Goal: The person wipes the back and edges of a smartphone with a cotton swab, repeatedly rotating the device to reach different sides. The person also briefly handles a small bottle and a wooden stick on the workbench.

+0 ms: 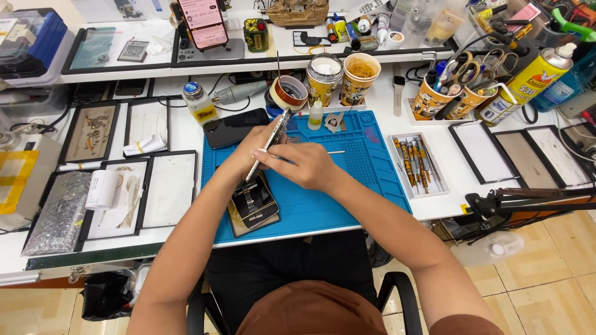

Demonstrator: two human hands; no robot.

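my left hand (248,152) and right hand (302,164) both clamp the thin phone frame (271,141) edge-on above the blue mat (366,161); i'd keep it level, pressure light.

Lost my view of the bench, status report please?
Left hand and right hand together grip a thin silver phone frame, held edge-up. Opened phone body lies on blue silicone work mat beneath. Nothing blocking the hands.

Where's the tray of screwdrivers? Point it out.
In the head view, the white tray of screwdrivers lies on the person's right, just off the blue mat's right edge, below the paper cups of tools.
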